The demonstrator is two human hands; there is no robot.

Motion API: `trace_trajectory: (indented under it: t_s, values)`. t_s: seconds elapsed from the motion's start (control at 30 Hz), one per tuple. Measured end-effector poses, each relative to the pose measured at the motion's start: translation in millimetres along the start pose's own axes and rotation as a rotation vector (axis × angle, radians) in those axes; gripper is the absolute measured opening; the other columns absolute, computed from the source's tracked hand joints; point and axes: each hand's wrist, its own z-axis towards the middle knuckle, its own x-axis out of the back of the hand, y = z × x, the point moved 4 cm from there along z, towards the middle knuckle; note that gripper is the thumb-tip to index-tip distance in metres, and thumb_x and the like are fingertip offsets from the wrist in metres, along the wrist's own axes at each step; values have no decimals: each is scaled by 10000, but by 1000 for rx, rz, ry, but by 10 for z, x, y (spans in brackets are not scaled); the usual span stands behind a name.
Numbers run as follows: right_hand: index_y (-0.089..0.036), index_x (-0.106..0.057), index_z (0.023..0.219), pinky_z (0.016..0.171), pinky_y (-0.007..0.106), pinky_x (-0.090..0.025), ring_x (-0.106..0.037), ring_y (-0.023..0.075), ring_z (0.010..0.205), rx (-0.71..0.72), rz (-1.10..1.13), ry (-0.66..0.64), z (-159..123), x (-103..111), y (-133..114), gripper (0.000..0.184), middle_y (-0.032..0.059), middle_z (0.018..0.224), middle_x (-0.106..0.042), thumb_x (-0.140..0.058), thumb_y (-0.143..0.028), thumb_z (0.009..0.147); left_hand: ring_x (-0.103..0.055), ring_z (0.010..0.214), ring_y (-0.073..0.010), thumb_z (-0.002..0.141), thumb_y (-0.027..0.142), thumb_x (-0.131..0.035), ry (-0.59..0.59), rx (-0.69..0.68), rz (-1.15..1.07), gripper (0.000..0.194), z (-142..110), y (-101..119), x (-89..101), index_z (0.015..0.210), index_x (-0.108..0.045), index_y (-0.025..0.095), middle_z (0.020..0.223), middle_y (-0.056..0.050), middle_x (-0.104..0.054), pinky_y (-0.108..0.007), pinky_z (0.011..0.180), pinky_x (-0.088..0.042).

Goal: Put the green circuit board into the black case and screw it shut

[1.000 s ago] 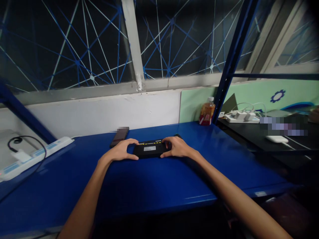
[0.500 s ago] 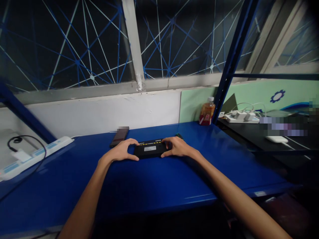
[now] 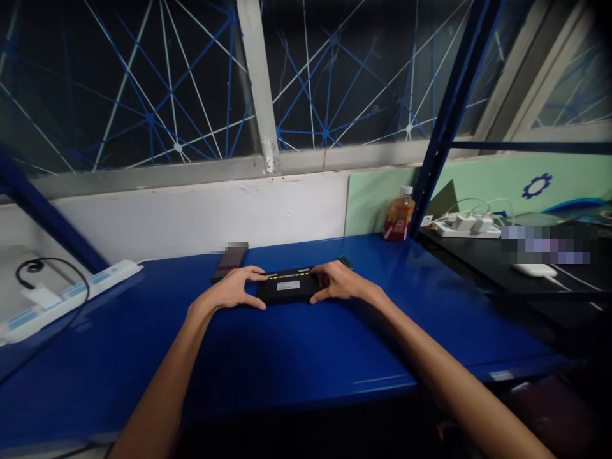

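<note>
A flat black box with a row of yellow marks, perhaps ports, and a pale label lies on the blue tabletop. Around its left end my left hand is curled, thumb at the near edge and fingers at the far edge. My right hand grips the opposite end in the same way, hiding that corner. Just behind the left hand lies a dark phone-like slab. Beyond the right hand, a small dark object with a green edge shows in part.
On the left lies a white power strip with a black cable plugged in. A drink bottle stands at the back right, by the blue shelf post. Another power strip with white chargers sits on the black table to the right.
Both hands keep their hold, and the black box stays in place. Only the camera view has shifted slightly.
</note>
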Motion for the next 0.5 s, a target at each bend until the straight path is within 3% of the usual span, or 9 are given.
trace_trajectory:
  t_s: [0.3,0.5]
  values:
    - [-137,-660,1100,562,259,-376,-589,163,625,24,-65,-28,58,9,17,645,26,743,-668,-762,-571,634,-472,1211,-336,557,626,-744,19,18,64,720,-2,-45,-14,1169,-625,264,1362,-75,-484,-440,1012,-348]
    - [-184,-641,1085,602,286,-400,-591,218,774,15,-231,10,102,72,46,766,99,1064,-590,-758,-687,520,-465,1210,-333,551,618,-756,9,20,32,718,-14,-27,-26,1153,-599,260,1367,-79,-469,-432,999,-355]
